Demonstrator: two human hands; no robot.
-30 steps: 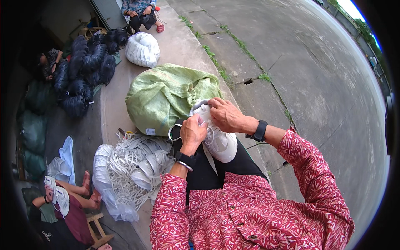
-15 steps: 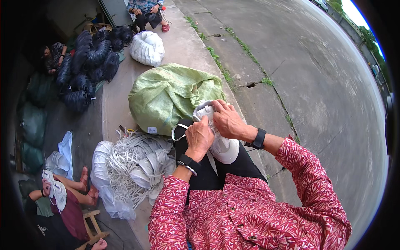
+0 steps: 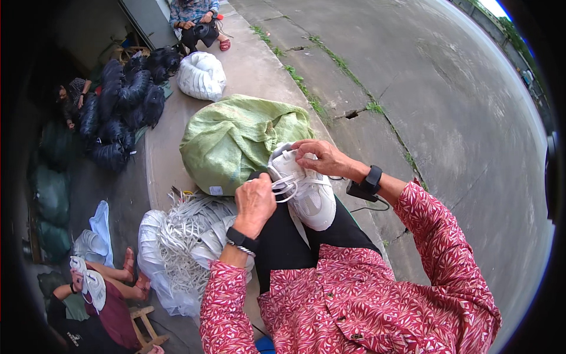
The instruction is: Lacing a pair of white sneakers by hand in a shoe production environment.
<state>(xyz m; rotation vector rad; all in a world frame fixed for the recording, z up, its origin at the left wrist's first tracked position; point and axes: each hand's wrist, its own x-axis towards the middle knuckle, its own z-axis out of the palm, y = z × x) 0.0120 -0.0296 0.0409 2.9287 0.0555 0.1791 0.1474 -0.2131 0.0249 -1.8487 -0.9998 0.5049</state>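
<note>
You have two hands (image 3: 255, 205) (image 3: 324, 157), two black wristbands (image 3: 242, 241) (image 3: 372, 179), one shoe (image 3: 313, 207) on your lap, one green sack (image 3: 227, 141), one white bundle (image 3: 201, 76) beyond it, and three other people (image 3: 193, 13) (image 3: 76, 97) (image 3: 109, 307) in view.

1 wht shoe (image 3: 313, 203) sits on lap (image 3: 282, 251), toe twd person (image 3: 342, 295), w/ lace (image 3: 287, 186) loops L.

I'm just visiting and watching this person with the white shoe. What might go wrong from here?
The shoe rests on the person's black-trousered legs, so it could slip if the right hand lets go. The white lace runs in loose loops toward the left hand and might tangle. A heap of white strands lies near that arm, so a wristband might snag one.
</note>
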